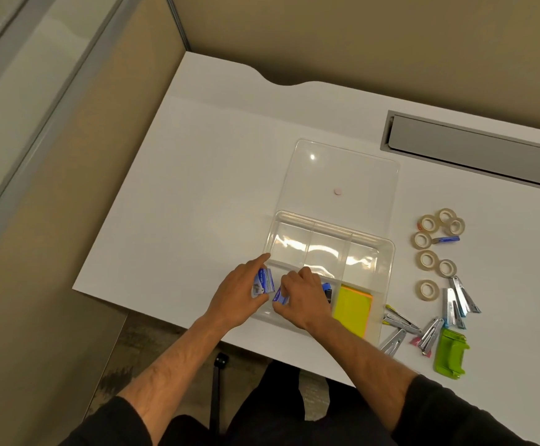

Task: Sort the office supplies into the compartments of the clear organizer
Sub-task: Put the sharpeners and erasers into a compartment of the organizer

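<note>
The clear organizer (387, 252) lies on the white desk with its lid (342, 169) open behind it. Both hands work in its near left compartment. My left hand (239, 291) holds a small blue box (264, 281), index finger stretched toward the organizer's rim. My right hand (301, 297) pinches another small blue box (280, 297) beside it. More blue and black items (326, 289) show behind my right hand. A stack of yellow and orange sticky notes (352, 309) fills the near right compartment. The far three compartments hold nothing.
To the right of the organizer lie several tape rolls (429, 249), several small staplers (455, 304) and a green stapler-like tool (450, 355). A small pink dot (338, 192) sits on the lid. A grey cable hatch (474, 152) is at the far right.
</note>
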`<state>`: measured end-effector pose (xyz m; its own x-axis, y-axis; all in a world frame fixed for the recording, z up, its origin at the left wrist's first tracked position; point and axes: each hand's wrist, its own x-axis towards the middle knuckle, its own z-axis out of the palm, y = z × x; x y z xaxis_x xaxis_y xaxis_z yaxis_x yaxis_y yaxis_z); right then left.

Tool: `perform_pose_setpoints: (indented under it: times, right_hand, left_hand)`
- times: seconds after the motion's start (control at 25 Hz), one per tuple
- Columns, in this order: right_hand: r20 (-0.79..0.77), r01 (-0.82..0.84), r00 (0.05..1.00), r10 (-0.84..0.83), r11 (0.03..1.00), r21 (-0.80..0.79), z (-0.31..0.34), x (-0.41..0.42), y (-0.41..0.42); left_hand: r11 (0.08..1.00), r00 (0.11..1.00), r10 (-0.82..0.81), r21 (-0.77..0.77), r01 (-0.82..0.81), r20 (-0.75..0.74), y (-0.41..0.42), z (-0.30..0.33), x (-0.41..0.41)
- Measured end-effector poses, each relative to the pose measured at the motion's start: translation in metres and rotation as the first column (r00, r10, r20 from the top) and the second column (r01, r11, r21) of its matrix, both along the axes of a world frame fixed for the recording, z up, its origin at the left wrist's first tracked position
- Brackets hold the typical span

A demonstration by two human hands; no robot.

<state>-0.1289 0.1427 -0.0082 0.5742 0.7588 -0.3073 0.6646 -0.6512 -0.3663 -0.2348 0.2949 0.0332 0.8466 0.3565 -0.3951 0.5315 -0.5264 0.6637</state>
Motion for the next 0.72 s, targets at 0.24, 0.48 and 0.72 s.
perform_pose_setpoints:
  times: [0.24, 0.48, 0.72]
  right_hand:
    - [0.112, -0.116, 0.986, 0.126, 0.989, -0.094, -0.007, -0.003, 0.002]
    - [-0.226, 0.177, 0.963, -0.144, 0.976, 0.131, 0.022, 0.002, -0.013]
    - [-0.834, 0.627, 0.440, -0.332, 0.779, 0.022, 0.052, 0.004, -0.015]
  left_hand:
    - [1.000, 1.000, -0.002, 0.015, 0.002, -0.019, -0.006, -0.002, -0.008]
    - [1.000, 1.000, -0.006, -0.010, 0.006, -0.004, -0.016, 0.004, -0.006]
    - [0.998, 0.999, -0.017, -0.055, 0.019, 0.033, -0.036, 0.010, 0.001]
